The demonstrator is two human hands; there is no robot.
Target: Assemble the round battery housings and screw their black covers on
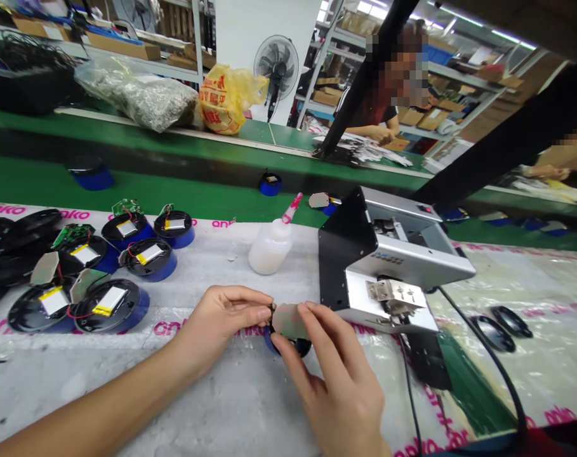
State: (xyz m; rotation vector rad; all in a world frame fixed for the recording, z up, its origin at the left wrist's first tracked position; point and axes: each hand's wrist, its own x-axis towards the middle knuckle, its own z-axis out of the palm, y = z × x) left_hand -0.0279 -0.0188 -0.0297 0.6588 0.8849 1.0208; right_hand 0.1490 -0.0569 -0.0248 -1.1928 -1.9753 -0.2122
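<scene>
With twelve o'clock pointing away from the person and the clock face centred on the grey-green board (289, 321), the left hand (235, 312) sits at nine o'clock and the right hand (338, 365) at four. The board lies between them, above a blue-and-black cup (301, 347) whose near side shows at five o'clock; whether board and rim touch is hidden. The right hand is half open, its thumb at the board's eight o'clock edge and its fingertips at two, holding it. The left hand is pinched nearly closed at the nine o'clock edge, seemingly on a small dark piece (271, 316) too small to identify. Neither hand is clearly nearer, for both are at the board. Fingers cover its right end, so its long axis cannot be told. A white bottle (270, 251) stands near at eleven o'clock, a machine (338, 257) at two.
</scene>
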